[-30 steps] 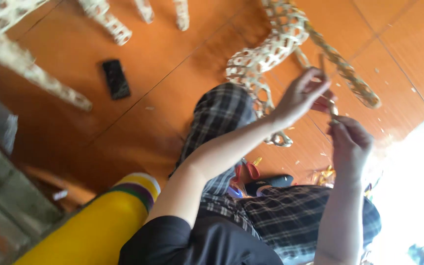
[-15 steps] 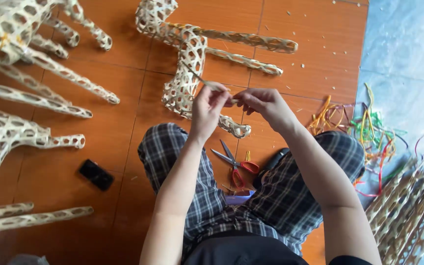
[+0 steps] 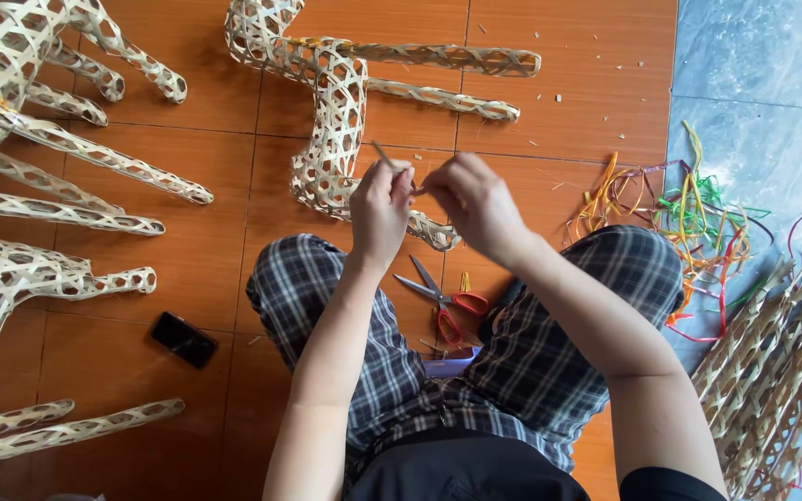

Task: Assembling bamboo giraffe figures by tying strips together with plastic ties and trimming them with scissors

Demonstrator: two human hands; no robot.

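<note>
I sit cross-legged on an orange tiled floor in plaid shorts. A woven bamboo lattice figure (image 3: 331, 102) with tube-like legs lies in front of my knees. My left hand (image 3: 381, 209) pinches a thin bamboo strip (image 3: 384, 156) that sticks up and to the left. My right hand (image 3: 475, 199) is closed on the same strip's other end, close beside the left hand. Both hands hover just above the lower end of the woven figure. Red-handled scissors (image 3: 446, 306) lie on the floor between my legs.
More woven bamboo figures (image 3: 39, 167) lie at the left. A black phone (image 3: 184, 340) rests on the tiles at lower left. Coloured plastic strips (image 3: 689, 223) sit in a tangle at the right. Woven tubes (image 3: 772, 371) are stacked at lower right, on grey floor.
The view has swung and steadied over the floor. My hands stay together on the strip and have come slightly lower toward the woven figure's end.
</note>
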